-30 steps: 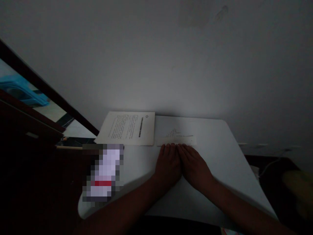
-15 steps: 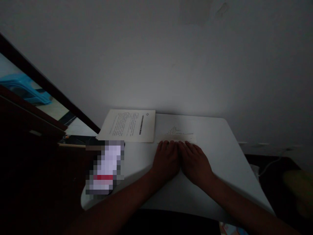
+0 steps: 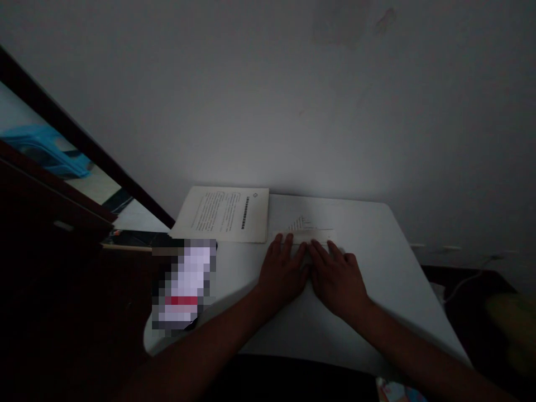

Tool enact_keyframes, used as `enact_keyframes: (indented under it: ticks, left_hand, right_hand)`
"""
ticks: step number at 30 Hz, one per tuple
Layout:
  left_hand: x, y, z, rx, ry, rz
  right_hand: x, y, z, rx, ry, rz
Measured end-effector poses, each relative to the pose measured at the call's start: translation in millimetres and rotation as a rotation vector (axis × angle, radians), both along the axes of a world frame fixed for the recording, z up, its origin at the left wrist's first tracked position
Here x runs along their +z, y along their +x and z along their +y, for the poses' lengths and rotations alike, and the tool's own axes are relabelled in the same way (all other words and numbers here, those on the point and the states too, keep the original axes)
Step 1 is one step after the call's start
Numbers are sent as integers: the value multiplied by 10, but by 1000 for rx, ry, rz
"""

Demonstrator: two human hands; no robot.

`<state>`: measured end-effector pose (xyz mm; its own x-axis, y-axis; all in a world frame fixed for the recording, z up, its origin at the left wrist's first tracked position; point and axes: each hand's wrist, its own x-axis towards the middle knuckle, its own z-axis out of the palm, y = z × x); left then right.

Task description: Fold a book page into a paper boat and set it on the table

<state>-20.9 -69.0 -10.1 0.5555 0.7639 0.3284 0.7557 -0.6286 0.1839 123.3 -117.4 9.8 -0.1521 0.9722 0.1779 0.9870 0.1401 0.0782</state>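
Note:
A folded sheet of paper (image 3: pixel 307 235) lies on the white table (image 3: pixel 368 257), with a pointed, printed part at its far side and a plain strip along its near edge. My left hand (image 3: pixel 282 271) presses its fingertips on the left part of the strip, fingers spread. Close beside it, my right hand (image 3: pixel 337 273) rests its fingertips on the right part, fingers stretched out. The thumbs meet near the middle. Beneath the fingers, the near edge of the paper is partly hidden.
A stack of printed sheets (image 3: pixel 221 215) lies at the table's back left. In front of it is a phone-like device (image 3: pixel 186 285), blurred by pixels. The wall (image 3: pixel 293 111) stands behind the table. A cable (image 3: pixel 471 276) runs at the right.
The fingers of both hands have spread and stretched out from a more bunched position over the paper's near edge. The paper stays in place on the table. The view has shifted slightly.

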Motion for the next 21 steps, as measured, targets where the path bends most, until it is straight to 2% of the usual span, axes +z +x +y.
enact_keyframes:
  ticks: [11,17,21]
  left_hand:
    - [-62,-10,1,-15,-7,-45]
    - [-16,0,8,-9,-37,-49]
    - [10,-1,8,-4,-48,-60]
  right_hand:
    - [-23,8,16,-33,-6,10]
    - [-11,136,82,-113,6,-16]
    - [9,217,116,-105,-1,-25]
